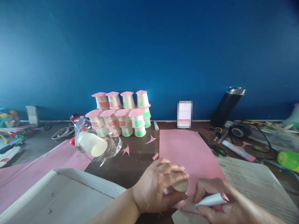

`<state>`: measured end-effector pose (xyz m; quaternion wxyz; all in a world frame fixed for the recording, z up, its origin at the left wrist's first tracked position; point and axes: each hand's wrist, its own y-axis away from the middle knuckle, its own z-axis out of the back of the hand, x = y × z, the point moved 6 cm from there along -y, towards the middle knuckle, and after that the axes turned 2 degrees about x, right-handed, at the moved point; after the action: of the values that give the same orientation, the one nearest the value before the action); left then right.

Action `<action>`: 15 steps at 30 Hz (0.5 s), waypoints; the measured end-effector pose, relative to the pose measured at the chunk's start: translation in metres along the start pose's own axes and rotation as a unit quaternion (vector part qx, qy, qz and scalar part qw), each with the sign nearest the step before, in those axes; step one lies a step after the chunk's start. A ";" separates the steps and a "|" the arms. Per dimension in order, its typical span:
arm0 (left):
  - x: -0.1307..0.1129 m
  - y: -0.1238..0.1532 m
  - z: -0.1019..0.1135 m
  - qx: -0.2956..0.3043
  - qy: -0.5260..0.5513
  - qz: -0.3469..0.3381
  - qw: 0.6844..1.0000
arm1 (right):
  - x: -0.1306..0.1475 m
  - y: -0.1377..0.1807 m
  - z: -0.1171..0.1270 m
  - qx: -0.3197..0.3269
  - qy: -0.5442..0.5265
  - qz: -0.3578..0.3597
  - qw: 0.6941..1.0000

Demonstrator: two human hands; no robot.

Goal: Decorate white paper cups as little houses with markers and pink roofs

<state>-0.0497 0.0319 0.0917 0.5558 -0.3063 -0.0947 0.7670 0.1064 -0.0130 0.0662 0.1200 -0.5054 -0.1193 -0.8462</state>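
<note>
My left hand (pixel 161 186) is closed around a pale, round paper cup (pixel 181 186), mostly hidden by the fingers, at the near part of a pink paper sheet (pixel 184 149). My right hand (pixel 215 193) grips a white marker (pixel 211 200) with a pink end. The marker slants down to the left, its writing end near the sheet's front edge and close to the cup. A small pink cap (pixel 155 156) lies left of the sheet. Pink paper scraps (pixel 126 150) are scattered on the dark table.
Stacked paper cups (pixel 123 116) with pink paper tops stand at the back. A plastic sleeve of cups (pixel 93 144) lies before them. Scissors (pixel 217 150), a glue stick (pixel 238 150) and a printed sheet (pixel 252 177) are on the right. A black bottle (pixel 225 107) leans against the blue wall.
</note>
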 end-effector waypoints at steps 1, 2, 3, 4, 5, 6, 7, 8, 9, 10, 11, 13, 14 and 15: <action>0.000 0.000 0.000 0.005 0.003 0.003 1.000 | 0.000 0.000 0.000 0.000 -0.006 0.001 1.000; 0.001 0.000 -0.001 0.008 0.007 0.005 1.000 | 0.000 -0.001 -0.001 0.001 -0.012 0.001 1.000; 0.001 0.000 -0.001 0.010 0.010 0.006 1.000 | 0.001 -0.001 -0.002 0.002 -0.018 0.002 1.000; 0.001 0.001 -0.001 0.010 0.013 0.006 1.000 | 0.002 -0.002 -0.002 0.000 -0.025 0.004 1.000; 0.001 0.001 0.000 0.008 0.015 0.004 1.000 | 0.003 -0.002 -0.002 -0.003 -0.030 0.007 1.000; 0.001 0.001 0.000 0.006 0.016 0.002 1.000 | 0.003 -0.002 -0.002 -0.007 -0.033 0.009 0.999; 0.001 0.001 0.000 0.005 0.016 0.001 1.000 | 0.004 -0.002 -0.002 -0.011 -0.036 0.012 0.999; 0.001 0.001 0.000 0.004 0.016 0.000 1.000 | 0.005 -0.002 -0.002 -0.013 -0.038 0.015 0.999; 0.001 0.001 0.000 0.005 0.016 -0.001 1.000 | 0.005 -0.002 -0.003 -0.013 -0.039 0.018 0.999; 0.001 0.001 0.000 0.006 0.017 0.000 1.000 | 0.005 -0.002 -0.003 -0.012 -0.037 0.019 0.999; 0.001 0.001 0.000 0.007 0.019 0.000 1.000 | 0.004 -0.002 -0.003 -0.014 -0.032 0.019 0.999; 0.001 0.001 0.000 0.008 0.021 -0.001 1.000 | 0.003 -0.001 -0.003 -0.015 -0.012 0.012 1.000; 0.001 0.001 0.000 0.008 0.021 -0.001 1.000 | 0.002 -0.001 -0.004 -0.014 0.001 0.006 1.000; 0.001 0.001 0.000 0.007 0.020 -0.001 1.000 | 0.001 -0.001 -0.004 -0.010 0.016 0.000 1.000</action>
<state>-0.0507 0.0324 0.0913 0.5608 -0.3177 -0.0782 0.7605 0.1017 -0.0132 0.0652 0.1166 -0.4933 -0.1089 -0.8551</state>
